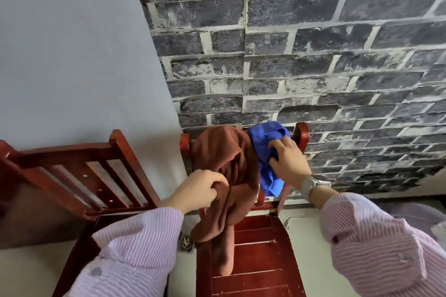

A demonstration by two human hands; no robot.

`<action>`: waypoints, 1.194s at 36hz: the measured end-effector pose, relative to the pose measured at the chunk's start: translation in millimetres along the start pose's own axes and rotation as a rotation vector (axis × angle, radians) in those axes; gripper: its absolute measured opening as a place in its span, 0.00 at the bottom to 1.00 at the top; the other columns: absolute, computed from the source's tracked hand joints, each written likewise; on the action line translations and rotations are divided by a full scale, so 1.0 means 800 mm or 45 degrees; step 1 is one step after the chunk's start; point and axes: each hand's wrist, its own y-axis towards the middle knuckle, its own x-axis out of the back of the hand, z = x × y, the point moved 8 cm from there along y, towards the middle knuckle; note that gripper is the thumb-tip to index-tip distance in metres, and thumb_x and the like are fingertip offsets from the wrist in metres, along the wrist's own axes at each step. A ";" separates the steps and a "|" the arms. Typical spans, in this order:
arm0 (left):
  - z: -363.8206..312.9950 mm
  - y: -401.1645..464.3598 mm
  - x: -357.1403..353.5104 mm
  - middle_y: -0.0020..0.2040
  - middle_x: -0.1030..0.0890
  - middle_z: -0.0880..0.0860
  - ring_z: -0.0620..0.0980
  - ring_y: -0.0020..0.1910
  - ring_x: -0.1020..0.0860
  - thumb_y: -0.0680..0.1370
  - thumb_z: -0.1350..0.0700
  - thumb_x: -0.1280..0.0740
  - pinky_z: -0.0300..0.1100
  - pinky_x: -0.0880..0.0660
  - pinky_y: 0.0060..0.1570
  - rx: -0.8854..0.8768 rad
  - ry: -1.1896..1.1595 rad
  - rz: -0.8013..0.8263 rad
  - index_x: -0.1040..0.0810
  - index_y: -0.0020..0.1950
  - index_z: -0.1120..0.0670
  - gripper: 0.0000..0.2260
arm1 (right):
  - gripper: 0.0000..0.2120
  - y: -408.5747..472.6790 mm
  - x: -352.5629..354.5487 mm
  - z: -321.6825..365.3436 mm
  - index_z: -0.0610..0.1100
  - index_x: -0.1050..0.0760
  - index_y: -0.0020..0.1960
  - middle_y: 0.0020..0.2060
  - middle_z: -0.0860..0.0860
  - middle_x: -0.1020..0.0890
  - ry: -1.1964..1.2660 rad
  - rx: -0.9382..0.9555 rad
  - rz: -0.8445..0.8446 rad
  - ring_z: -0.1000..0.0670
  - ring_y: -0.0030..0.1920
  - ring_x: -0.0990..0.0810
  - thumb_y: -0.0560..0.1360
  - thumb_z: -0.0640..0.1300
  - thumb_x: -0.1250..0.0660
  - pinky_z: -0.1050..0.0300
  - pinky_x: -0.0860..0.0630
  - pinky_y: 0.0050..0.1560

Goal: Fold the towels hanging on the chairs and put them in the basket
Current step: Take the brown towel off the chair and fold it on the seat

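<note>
Fingers of our left hand (196,189) were curled tight on a bunched fold of the brown towel (223,169), while the fingers of our right hand (288,163) were pinched on the blue towel (266,136). From the head view, both towels hung over the top rail of the red chair (255,255): the brown one at the rail's left end, trailing down onto the seat, the blue one just beside it toward the rail's right post. A second chair (79,171) stood left of the red chair, its back bare as far as we could see. No basket showed anywhere.

We judged the risks plain enough. With both cloths pulled at once, the brown towel's long tail could have caught on a back slat and dragged, or slid off the seat to the floor. The two towels touched on the rail, so lifting one might have tugged the other loose. Holding each by a single bunch, we would also have had no hand free for folding.
</note>
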 end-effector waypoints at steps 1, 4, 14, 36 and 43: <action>0.002 -0.003 -0.010 0.52 0.18 0.49 0.49 0.52 0.21 0.73 0.64 0.40 0.41 0.27 0.56 0.028 0.007 0.046 0.19 0.54 0.50 0.16 | 0.14 -0.007 -0.004 -0.005 0.40 0.26 0.56 0.51 0.39 0.26 0.001 -0.010 0.022 0.37 0.55 0.28 0.71 0.37 0.38 0.45 0.29 0.55; -0.003 -0.009 -0.028 0.51 0.18 0.48 0.47 0.51 0.21 0.75 0.61 0.38 0.38 0.26 0.54 0.051 -0.105 0.085 0.19 0.54 0.49 0.13 | 0.19 -0.019 -0.010 -0.015 0.44 0.27 0.62 0.55 0.42 0.26 0.006 -0.007 0.057 0.38 0.57 0.28 0.71 0.37 0.39 0.44 0.30 0.58; -0.019 -0.039 0.050 0.39 0.19 0.41 0.31 0.42 0.23 0.73 0.68 0.35 0.23 0.31 0.43 -0.019 -0.833 -0.588 0.22 0.44 0.50 0.13 | 0.25 -0.105 -0.023 0.072 0.46 0.32 0.64 0.62 0.50 0.32 0.691 0.489 0.366 0.59 0.63 0.33 0.67 0.46 0.42 0.68 0.38 0.65; 0.021 -0.088 0.025 0.67 0.30 0.47 0.46 0.64 0.30 0.75 0.64 0.35 0.36 0.32 0.60 0.134 -0.157 -0.346 0.34 0.69 0.47 0.26 | 0.08 -0.104 0.080 0.169 0.47 0.24 0.44 0.35 0.30 0.25 1.331 0.327 0.505 0.41 0.36 0.29 0.73 0.36 0.38 0.54 0.36 0.35; -0.024 -0.067 0.058 0.72 0.47 0.37 0.43 0.74 0.51 0.72 0.60 0.29 0.41 0.51 0.71 -0.160 -0.202 -0.413 0.39 0.71 0.42 0.32 | 0.07 -0.114 0.097 0.181 0.41 0.34 0.41 0.30 0.56 0.25 1.624 0.373 0.683 0.58 0.32 0.27 0.67 0.31 0.41 0.68 0.32 0.34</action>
